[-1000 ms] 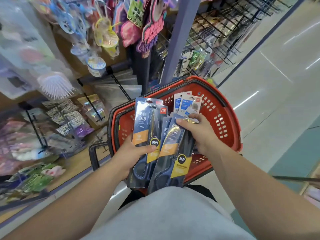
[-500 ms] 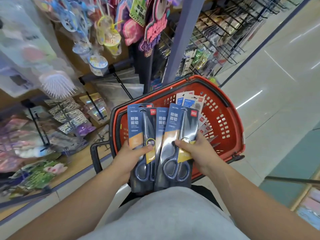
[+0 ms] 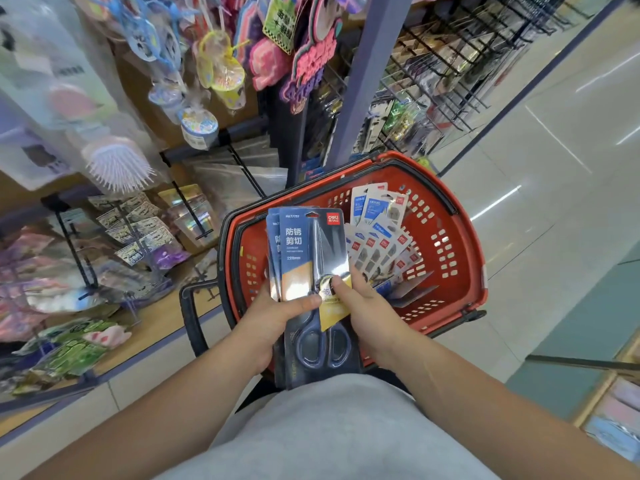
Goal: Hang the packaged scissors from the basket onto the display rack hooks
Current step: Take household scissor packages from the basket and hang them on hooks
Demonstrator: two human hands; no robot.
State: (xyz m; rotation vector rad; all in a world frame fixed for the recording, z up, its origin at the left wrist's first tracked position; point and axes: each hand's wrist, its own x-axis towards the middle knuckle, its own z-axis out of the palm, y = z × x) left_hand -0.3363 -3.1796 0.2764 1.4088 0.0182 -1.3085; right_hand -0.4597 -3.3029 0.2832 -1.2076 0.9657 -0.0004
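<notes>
A stack of packaged scissors [image 3: 304,258], dark blue cards with black-handled scissors, is held upright over the red basket [image 3: 450,244]. My left hand [image 3: 273,323] grips the stack from the left, thumb across the front. My right hand [image 3: 367,313] pinches the top pack at its right edge near the scissor pivot. Several smaller blue-and-white carded packs [image 3: 381,233] lie inside the basket. The wire display rack [image 3: 450,74] with black hooks stands at the upper right, beyond the basket.
A purple pillar [image 3: 367,74] rises behind the basket. Shelves on the left hold hanging cups, a hairbrush [image 3: 117,164] and packets on hooks [image 3: 135,226]. The basket's black handle [image 3: 190,317] sticks out left. Tiled aisle floor [image 3: 554,188] spreads to the right.
The two fanned groups of scissor packs have been brought together into one stack. Both hands moved closer, and the view tilted so more of the basket's inside shows.
</notes>
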